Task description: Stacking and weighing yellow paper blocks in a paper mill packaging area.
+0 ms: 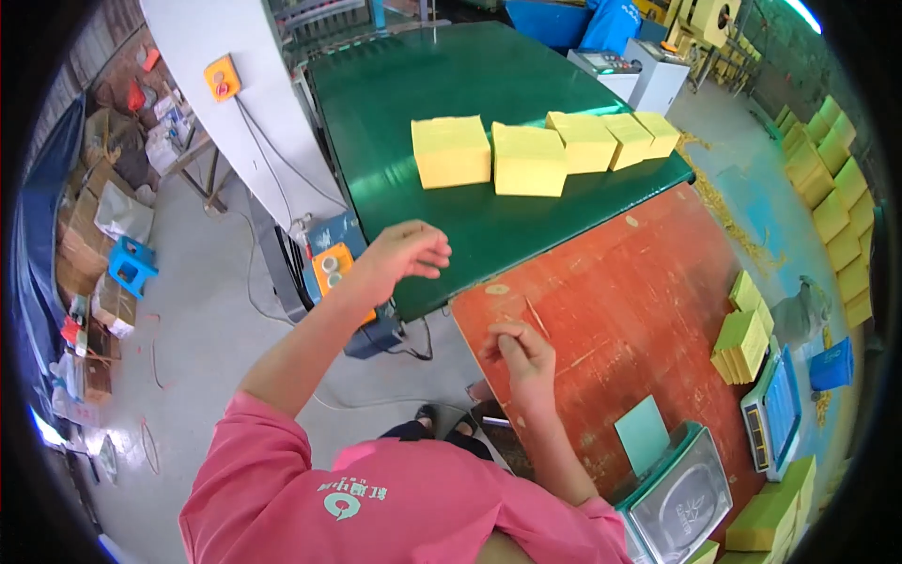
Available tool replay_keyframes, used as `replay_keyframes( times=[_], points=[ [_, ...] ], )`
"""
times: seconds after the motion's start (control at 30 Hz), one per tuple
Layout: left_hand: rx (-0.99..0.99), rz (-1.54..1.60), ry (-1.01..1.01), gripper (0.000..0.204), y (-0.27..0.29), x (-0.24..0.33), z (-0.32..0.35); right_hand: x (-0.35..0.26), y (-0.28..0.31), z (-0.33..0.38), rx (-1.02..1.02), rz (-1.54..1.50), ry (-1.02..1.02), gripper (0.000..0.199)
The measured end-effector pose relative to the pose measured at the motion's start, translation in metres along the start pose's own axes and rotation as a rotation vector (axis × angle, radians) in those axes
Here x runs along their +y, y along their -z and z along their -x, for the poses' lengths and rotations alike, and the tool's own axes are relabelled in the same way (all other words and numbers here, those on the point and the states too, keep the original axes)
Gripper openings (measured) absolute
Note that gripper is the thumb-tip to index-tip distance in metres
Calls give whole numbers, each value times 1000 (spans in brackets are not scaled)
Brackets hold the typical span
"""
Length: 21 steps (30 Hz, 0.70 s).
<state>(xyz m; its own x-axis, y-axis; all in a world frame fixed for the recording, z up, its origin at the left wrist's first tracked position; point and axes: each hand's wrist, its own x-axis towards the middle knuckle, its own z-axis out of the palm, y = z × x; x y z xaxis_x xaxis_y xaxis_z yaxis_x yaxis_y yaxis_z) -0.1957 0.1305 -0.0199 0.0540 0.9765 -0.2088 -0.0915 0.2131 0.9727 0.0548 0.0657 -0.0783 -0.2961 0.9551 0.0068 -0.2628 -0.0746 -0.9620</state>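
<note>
My left hand [413,250] hovers over the near left corner of the green conveyor belt [395,89], its fingers curled in and nothing visible in them. Above the near left part of the red-brown table [601,310], my right hand [522,357] is closed with the thumb against the bent fingers; no object shows in it. Across the belt stands a row of yellow paper stacks. The left stack [452,153] and the stack beside it [529,162] are nearest my hands, and both hands are apart from them.
An orange button box [333,269] sits beside my left forearm. On the table's right are a scale with a clear cover [684,498], a pale green sheet [643,434], small yellow stacks [740,344] and a blue-topped scale [774,410]. A blue stool [132,267] stands at left.
</note>
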Motion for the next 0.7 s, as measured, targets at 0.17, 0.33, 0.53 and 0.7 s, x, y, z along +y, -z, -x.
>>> replay_keyframes(
  times=[0.17,0.33,0.53,0.7],
  points=[
    [160,-447,-105,39,48,35,-95,-2,19,-84,-29,91,63,16],
    [285,-754,-208,45,57,40,-174,-11,48,-174,44,333,219,15],
    [320,-1197,-497,62,114,40,-303,-16,53,-313,129,926,574,16],
    [-90,-1173,44,79,163,56,-385,-9,62,-435,208,1190,749,20]
  ],
)
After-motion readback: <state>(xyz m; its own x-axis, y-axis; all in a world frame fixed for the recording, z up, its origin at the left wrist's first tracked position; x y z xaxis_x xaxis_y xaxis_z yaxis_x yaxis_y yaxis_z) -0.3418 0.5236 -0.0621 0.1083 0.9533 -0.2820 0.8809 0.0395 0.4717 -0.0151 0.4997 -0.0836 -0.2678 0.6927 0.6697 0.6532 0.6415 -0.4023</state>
